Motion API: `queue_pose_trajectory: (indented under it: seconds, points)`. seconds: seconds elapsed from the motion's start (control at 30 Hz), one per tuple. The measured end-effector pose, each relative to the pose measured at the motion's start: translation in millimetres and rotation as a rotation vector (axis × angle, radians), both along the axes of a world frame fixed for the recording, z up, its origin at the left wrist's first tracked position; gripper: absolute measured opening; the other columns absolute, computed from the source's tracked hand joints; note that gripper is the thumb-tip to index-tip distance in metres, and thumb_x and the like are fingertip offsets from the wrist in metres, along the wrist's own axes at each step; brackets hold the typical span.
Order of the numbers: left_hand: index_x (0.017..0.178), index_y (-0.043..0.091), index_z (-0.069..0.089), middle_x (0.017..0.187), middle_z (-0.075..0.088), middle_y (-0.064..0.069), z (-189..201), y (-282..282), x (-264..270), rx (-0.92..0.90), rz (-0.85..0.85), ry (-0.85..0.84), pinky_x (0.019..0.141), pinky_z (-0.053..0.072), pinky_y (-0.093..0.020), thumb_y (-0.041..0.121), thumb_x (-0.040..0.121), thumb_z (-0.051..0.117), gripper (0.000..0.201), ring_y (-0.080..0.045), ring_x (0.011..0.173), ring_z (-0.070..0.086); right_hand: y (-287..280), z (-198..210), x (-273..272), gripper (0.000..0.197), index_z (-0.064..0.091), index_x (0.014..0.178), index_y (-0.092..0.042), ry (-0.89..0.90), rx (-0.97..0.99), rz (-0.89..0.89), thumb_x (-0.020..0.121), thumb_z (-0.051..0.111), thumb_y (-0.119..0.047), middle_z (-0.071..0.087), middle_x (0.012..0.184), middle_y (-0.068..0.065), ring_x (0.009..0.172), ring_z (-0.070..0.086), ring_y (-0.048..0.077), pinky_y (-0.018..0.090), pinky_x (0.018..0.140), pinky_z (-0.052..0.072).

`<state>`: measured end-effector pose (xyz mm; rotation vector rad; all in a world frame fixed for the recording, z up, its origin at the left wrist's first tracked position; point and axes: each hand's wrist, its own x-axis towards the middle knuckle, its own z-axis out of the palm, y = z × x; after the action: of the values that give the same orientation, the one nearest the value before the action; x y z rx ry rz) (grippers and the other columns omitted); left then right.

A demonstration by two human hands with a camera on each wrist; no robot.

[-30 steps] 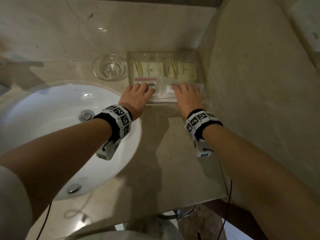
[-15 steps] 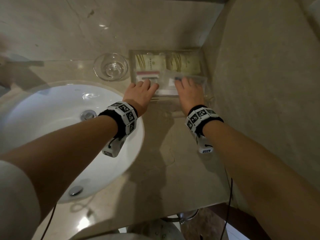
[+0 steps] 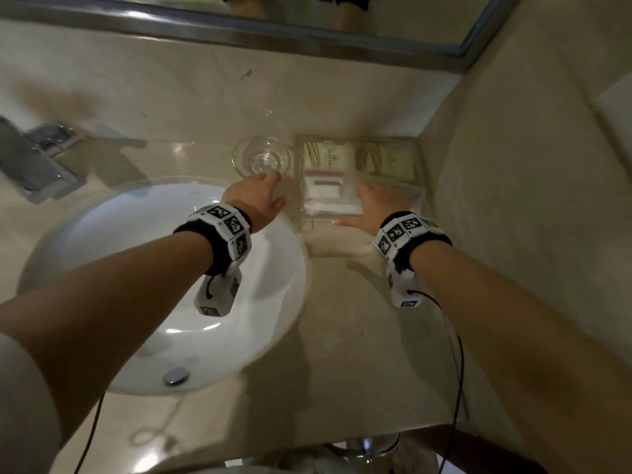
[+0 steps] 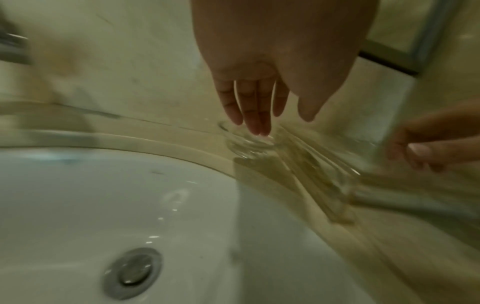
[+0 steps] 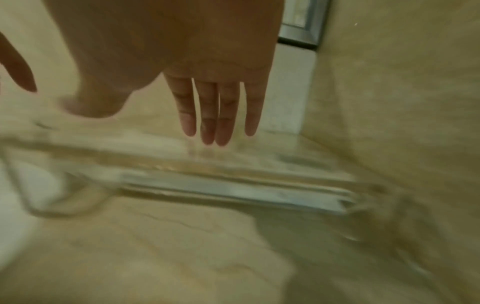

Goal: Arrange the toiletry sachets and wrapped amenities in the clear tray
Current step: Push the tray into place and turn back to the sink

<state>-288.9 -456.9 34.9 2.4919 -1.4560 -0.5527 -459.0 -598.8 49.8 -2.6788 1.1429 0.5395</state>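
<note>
The clear tray sits in the counter's back right corner. Two cream sachets lie side by side at its back. In front of them lie a red-striped wrapped amenity and white wrapped pieces. My right hand hovers over the tray's front right part with fingers straight, holding nothing. My left hand is left of the tray, with straight fingers over the near rim of a glass dish. Both wrist views are blurred, and the tray is smeared there.
A white sink basin with a drain fills the left. A chrome faucet stands far left. The mirror frame runs along the back, and a stone side wall bounds the right. Bare counter lies in front of the tray.
My left hand has left the tray's front edge and moved left toward the glass dish. My right hand has lifted off the wrapped pieces. The head view has tilted up to show the mirror.
</note>
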Motion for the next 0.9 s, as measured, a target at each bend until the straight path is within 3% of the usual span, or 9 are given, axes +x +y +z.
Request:
queue_pose_trajectory:
  seconds: [0.07, 0.13, 0.27, 0.37, 0.47, 0.53, 0.67, 0.8, 0.9]
  points:
    - [0.128, 0.012, 0.041, 0.118, 0.060, -0.015, 4.6, 15.0, 22.6, 0.019, 0.110, 0.044, 0.087, 0.044, -0.041, 0.035, 0.094, 0.044, 0.041, -0.034, 0.110, 0.056, 14.6, 7.9, 20.3, 0.069, 0.045, 0.133, -0.011, -0.079, 0.031, 0.000, 0.085, 0.048, -0.060, 0.060, 0.119, 0.007, 0.106, 0.058, 0.025, 0.039, 0.089, 0.050]
    - [0.124, 0.011, 0.045, 0.113, 0.063, -0.016, 7.9, 35.8, 44.6, 0.048, 0.199, 0.094, 0.086, 0.044, -0.039, 0.033, 0.094, 0.045, 0.037, -0.033, 0.108, 0.056, 32.8, 14.9, 47.4, 0.058, 0.049, 0.133, -0.016, -0.147, 0.081, 0.008, 0.092, 0.039, -0.055, 0.060, 0.090, -0.004, 0.080, 0.058, 0.014, 0.031, 0.075, 0.050]
    - [0.117, 0.010, 0.053, 0.112, 0.065, -0.015, 13.4, 85.9, 82.0, 0.119, 0.320, 0.124, 0.087, 0.045, -0.037, 0.029, 0.093, 0.048, 0.031, -0.032, 0.105, 0.058, 68.6, 24.6, 105.1, 0.048, 0.060, 0.102, -0.006, -0.239, 0.146, 0.006, 0.096, 0.037, -0.047, 0.055, 0.075, 0.004, 0.073, 0.054, 0.022, 0.029, 0.065, 0.044]
    - [0.110, 0.005, 0.060, 0.113, 0.063, -0.015, 17.4, 126.1, 107.1, 0.185, 0.349, 0.120, 0.084, 0.044, -0.034, 0.024, 0.092, 0.048, 0.029, -0.033, 0.106, 0.057, 93.0, 25.9, 144.4, 0.036, 0.060, 0.089, -0.007, -0.283, 0.129, 0.039, 0.096, 0.044, -0.039, 0.057, 0.080, 0.010, 0.081, 0.058, 0.026, 0.031, 0.071, 0.043]
    - [0.103, 0.005, 0.063, 0.111, 0.065, -0.016, 18.8, 177.7, 134.0, 0.234, 0.411, 0.132, 0.084, 0.044, -0.033, 0.027, 0.091, 0.048, 0.030, -0.032, 0.103, 0.057, 121.0, 20.5, 183.1, 0.031, 0.061, 0.103, -0.003, -0.263, 0.164, 0.038, 0.095, 0.048, -0.030, 0.065, 0.103, 0.017, 0.099, 0.061, 0.032, 0.033, 0.081, 0.046]
    - [0.104, 0.003, 0.063, 0.110, 0.065, -0.017, 17.1, 211.8, 150.5, 0.250, 0.487, 0.126, 0.083, 0.045, -0.034, 0.026, 0.090, 0.047, 0.031, -0.033, 0.102, 0.058, 137.1, 15.6, 203.1, 0.030, 0.060, 0.107, -0.003, -0.255, 0.184, 0.022, 0.093, 0.049, -0.027, 0.065, 0.109, 0.017, 0.101, 0.060, 0.033, 0.033, 0.082, 0.047]
    - [0.113, 0.001, 0.052, 0.116, 0.057, -0.021, 13.1, 282.8, 180.0, 0.250, 0.735, 0.044, 0.076, 0.044, -0.038, 0.023, 0.090, 0.047, 0.032, -0.037, 0.103, 0.056, 161.2, 2.1, 235.2, 0.030, 0.065, 0.102, 0.000, -0.257, 0.168, -0.033, 0.091, 0.052, -0.026, 0.067, 0.106, 0.019, 0.097, 0.063, 0.036, 0.039, 0.087, 0.051]
    - [0.127, 0.004, 0.037, 0.134, 0.039, -0.021, -3.2, 356.4, 198.5, 0.398, 0.966, 0.053, 0.098, 0.038, -0.049, 0.025, 0.088, 0.055, 0.047, -0.041, 0.125, 0.039, 188.6, -15.9, 265.3, 0.029, 0.062, 0.092, -0.005, -0.261, 0.198, -0.061, 0.088, 0.052, -0.031, 0.066, 0.096, 0.016, 0.081, 0.058, 0.033, 0.038, 0.080, 0.051]
    - [0.125, 0.003, 0.038, 0.127, 0.048, -0.022, -16.7, 393.1, 203.3, 0.490, 1.003, 0.085, 0.086, 0.044, -0.046, 0.023, 0.086, 0.056, 0.047, -0.040, 0.116, 0.050, 201.2, -28.7, 281.6, 0.028, 0.062, 0.096, -0.008, -0.242, 0.213, -0.070, 0.087, 0.053, -0.033, 0.063, 0.092, 0.013, 0.079, 0.054, 0.029, 0.034, 0.077, 0.047]
